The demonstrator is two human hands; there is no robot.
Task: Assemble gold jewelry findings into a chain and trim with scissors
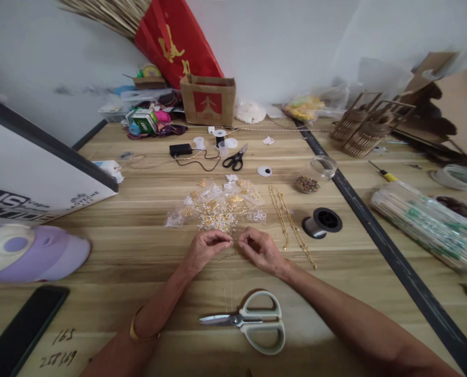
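Note:
My left hand [207,251] and my right hand [262,252] face each other low over the table, fingertips a small gap apart. Each is closed in a pinch. Something thin and tiny shows between the fingertips, too small to name. A short piece of chain [228,256] hangs or lies just below them. Right behind my fingers spreads a pile of small gold and silver jewelry findings [218,212], partly in clear little bags. Gold chains [284,214] lie to the right of my right hand. Nearer to me rest scissors with pale handles [253,320], their blades pointing left.
To the right stand a spool of thin line [322,222] and a clear jar of colored beads [307,183]. Black scissors [235,158] and a black adapter [180,150] lie farther back. A phone [23,330] is at the lower left, a paper bag [209,102] by the wall.

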